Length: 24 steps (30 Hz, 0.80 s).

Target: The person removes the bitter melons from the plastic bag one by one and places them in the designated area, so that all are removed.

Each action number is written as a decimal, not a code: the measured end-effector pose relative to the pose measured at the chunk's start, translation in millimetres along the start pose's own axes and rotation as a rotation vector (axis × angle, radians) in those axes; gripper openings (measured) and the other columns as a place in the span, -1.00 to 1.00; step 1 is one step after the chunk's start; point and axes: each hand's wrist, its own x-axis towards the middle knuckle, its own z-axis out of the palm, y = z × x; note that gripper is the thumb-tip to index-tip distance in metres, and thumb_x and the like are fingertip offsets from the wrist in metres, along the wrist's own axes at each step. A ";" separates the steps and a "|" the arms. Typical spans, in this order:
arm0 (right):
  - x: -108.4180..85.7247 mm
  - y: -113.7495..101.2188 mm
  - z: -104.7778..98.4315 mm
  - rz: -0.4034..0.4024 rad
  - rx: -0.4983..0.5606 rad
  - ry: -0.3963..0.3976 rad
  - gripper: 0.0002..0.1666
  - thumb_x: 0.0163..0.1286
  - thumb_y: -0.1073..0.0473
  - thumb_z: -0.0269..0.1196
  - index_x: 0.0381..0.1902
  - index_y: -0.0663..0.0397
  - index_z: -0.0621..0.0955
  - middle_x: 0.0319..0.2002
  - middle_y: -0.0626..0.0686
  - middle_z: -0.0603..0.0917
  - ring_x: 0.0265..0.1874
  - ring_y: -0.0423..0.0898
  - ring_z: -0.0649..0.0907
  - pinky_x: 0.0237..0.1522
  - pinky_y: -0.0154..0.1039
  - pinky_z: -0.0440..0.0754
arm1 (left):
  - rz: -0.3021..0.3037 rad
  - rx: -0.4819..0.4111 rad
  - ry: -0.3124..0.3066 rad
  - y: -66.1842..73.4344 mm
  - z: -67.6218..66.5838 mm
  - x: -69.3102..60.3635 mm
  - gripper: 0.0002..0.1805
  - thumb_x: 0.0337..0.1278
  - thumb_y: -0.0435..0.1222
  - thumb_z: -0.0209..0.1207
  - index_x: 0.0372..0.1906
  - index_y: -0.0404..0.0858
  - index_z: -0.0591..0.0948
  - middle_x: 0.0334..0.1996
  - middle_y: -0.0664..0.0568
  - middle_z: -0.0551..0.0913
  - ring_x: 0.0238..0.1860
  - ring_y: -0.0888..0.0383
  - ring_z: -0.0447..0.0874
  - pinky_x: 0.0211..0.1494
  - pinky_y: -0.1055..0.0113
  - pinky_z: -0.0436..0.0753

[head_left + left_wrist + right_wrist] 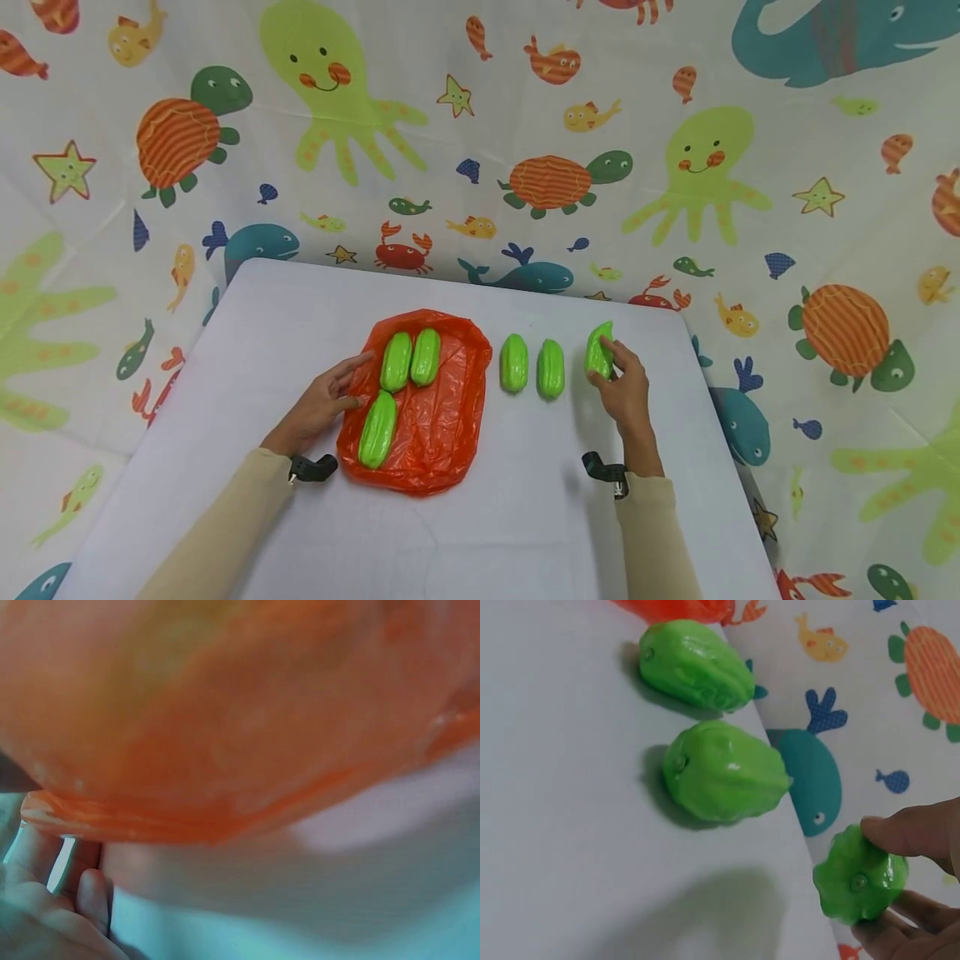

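My right hand point(626, 392) pinches a green ridged toy gourd point(597, 354) between thumb and fingers. In the right wrist view, the held gourd point(859, 877) shows its round stem end and is lifted off the tabletop. At the left side of a red plastic bag point(442, 417), my left hand point(322, 404) holds the bag's rim, its thumb over the edge. The left wrist view shows the bag's crinkled edge point(187, 825) close up against the fingers point(37, 855). Three similar gourds lie inside the bag, one of them the lower-left gourd point(377, 429).
Between the bag and my right hand, two more gourds stand side by side on the white table point(525, 517): a left gourd point(514, 363) and a right gourd point(551, 369). A curtain point(480, 133) printed with sea animals hangs behind the table's far edge.
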 end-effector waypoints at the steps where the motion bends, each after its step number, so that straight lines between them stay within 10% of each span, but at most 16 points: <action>1: 0.9 2.0 -0.4 0.009 -0.002 -0.001 -0.14 0.39 0.45 0.37 0.58 -0.16 0.46 0.67 0.16 0.24 0.62 0.25 0.31 0.57 0.15 0.39 | 0.006 0.002 -0.004 -0.2 0.1 -0.4 -0.12 0.41 -0.43 0.21 0.72 -0.02 0.16 0.69 -0.18 0.19 0.49 0.15 0.42 0.25 0.52 0.64; 24: 13.9 28.8 1.9 0.124 -0.034 -0.099 -0.15 0.41 0.44 0.33 0.60 -0.07 0.42 0.71 0.21 0.15 0.64 0.28 0.27 0.62 0.24 0.28 | 0.038 -0.006 -0.021 -0.8 -1.7 -1.6 -0.13 0.41 -0.47 0.19 0.72 -0.05 0.16 0.68 -0.19 0.20 0.44 0.27 0.44 0.26 0.52 0.63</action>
